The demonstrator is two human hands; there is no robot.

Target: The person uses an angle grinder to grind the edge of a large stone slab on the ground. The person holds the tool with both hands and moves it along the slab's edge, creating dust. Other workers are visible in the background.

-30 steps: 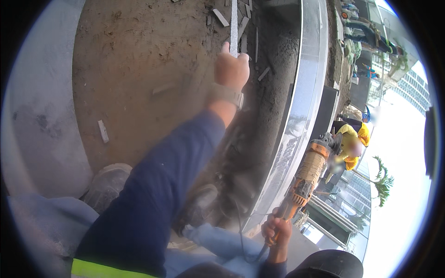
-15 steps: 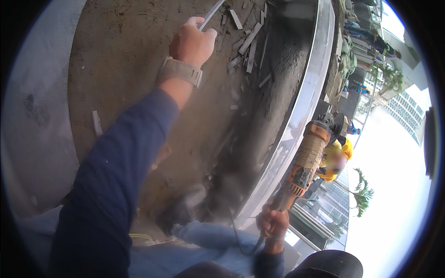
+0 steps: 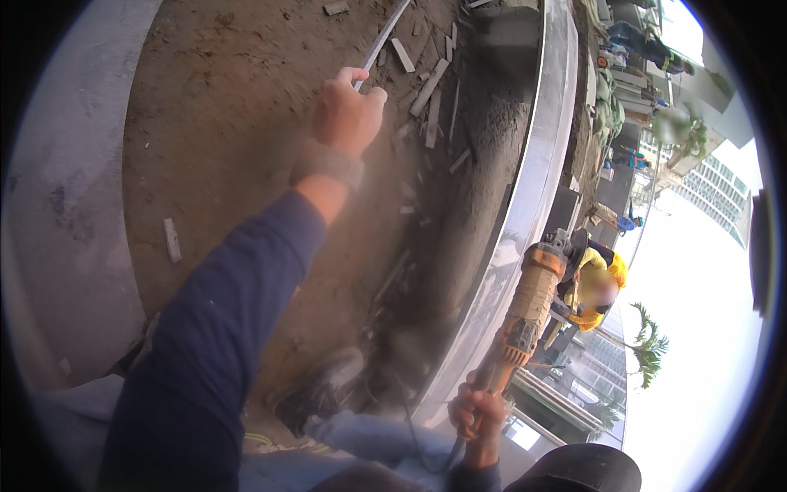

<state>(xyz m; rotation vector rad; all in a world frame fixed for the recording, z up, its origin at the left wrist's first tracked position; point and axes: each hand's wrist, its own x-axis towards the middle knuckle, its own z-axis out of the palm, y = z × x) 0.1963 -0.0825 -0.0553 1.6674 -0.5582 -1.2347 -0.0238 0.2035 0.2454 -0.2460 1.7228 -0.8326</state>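
My left hand point(image 3: 348, 117), below a dark blue sleeve and a wide wristband point(image 3: 329, 167), reaches out over brown soil. Its fingers close round the near end of a thin pale strip point(image 3: 384, 39), which runs out past the upper edge. At the lower right, my right hand point(image 3: 478, 412) wraps round the rear handle of an orange angle grinder point(image 3: 531, 305). Tan tape covers the grinder's body, and its dark disc point(image 3: 577, 250) points away from me. The disc stands well apart from the strip. A cord trails below the right hand.
A long pale ledge point(image 3: 537, 160) runs along the right. Broken slats point(image 3: 429, 88) litter the soil, and a smooth grey slab point(image 3: 70, 189) borders it at left. Beyond the ledge a person in yellow point(image 3: 605, 283) bends close behind the grinder. My shoe point(image 3: 320, 394) rests on the dusty ground.
The whole view has shifted a little. My left hand, still on the strip, appears lower and slightly right in the picture; the grinder appears lower and further left. Both grips stay the same.
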